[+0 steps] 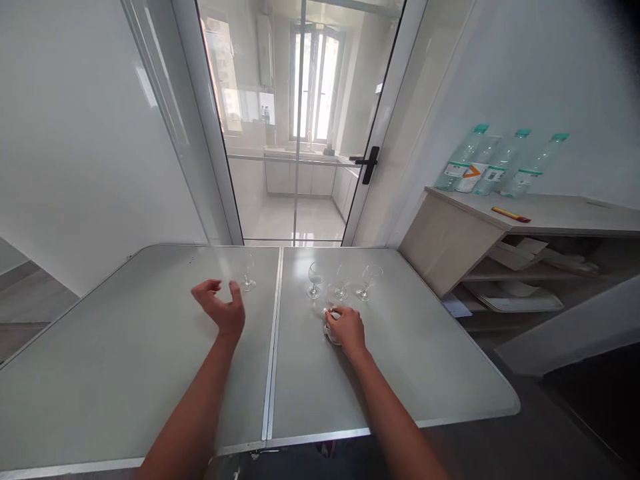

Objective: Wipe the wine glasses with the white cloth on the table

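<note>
stemware stands toward the far edge of a pale, glossy table (140, 373): on its right half, a round-bowled stemmed glass (315, 280), a middle stemmed glass (341, 281) and an outer stemmed glass (367, 283) form a loose row, upright and apart. a lone stemmed glass (249, 275) is upright left of the metal seam (275, 320). the right hand (347, 327) is low over the table, nearer the person than the row, its fingers bent over a clear, partly whitish object (329, 333); the hand hides most of it, and i cannot tell whether the grip is clamped on it. the left hand (223, 308) is raised beside the lone glass, thumb and fingers spread apart with nothing between them. to the right, clear plastic bottles (505, 165) with green caps stand on a wooden cabinet (450, 220), behind a thin yellow-and-red item (510, 215). a glazed door (260, 200) with a black handle (370, 165) is beyond the table.
</note>
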A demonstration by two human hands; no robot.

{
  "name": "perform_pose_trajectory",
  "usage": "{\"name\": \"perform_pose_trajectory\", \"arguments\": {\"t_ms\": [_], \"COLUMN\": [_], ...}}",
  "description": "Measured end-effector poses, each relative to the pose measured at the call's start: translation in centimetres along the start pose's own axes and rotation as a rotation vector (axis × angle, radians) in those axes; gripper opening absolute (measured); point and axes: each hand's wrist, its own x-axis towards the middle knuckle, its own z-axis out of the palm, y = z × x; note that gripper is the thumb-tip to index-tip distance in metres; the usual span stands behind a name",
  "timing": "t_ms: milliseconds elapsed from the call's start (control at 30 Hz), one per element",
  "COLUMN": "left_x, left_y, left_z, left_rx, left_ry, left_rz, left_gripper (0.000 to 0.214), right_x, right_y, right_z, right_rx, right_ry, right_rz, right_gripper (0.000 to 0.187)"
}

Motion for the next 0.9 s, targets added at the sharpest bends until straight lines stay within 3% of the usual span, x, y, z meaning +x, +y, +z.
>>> {"name": "perform_pose_trajectory", "arguments": {"t_ms": [133,267,367,433,533,633,800,900], "left_x": [1.0,0.4,-0.2,-0.6,-1.2,-1.7,-1.9,-1.7], "left_y": [-2.5,-5.3,-7.2,-8.0,-8.4,-8.1,-7.1,-6.2], "left_z": [-0.1,0.7,1.4,1.8,2.5,3.2,3.5,3.0], "left_rx": [0.039,0.111,0.108,0.048,-0.042,-0.089,-0.084,-0.094], "left_ry": [0.025,-0.116,-0.278,-0.408,-0.584,-0.7,-0.681,-0.671], "left_rz": [-0.139,-0.159,-0.283,-0.387,-0.423,-0.386,-0.368,-0.377], "left_gripper": [0.071,0.091,0.09,0.077,0.063,0.065,0.05,0.037], "right_x": [-0.9,-3.7,-6.1,-7.3,-8.1,-8.4,-9.0,-9.3], "right_y": [0.4,1.9,4.1,5.9,8.6,10.2,10.5,9.7], "right_z": [-1.0,-2.4,-3.4,-4.2,-5.7,-7.0,-7.8,-7.6], "right_rx": [0.03,-0.073,-0.231,-0.197,0.008,0.241,0.573,0.942], "right_ry": [-0.007,0.033,0.164,0.177,0.118,0.097,0.29,0.201], "right_rz": [0.017,-0.165,-0.166,-0.148,-0.07,0.098,0.364,0.501], "right_gripper": [0.05,0.035,0.034,0.038,0.044,0.049,0.06,0.054]}}
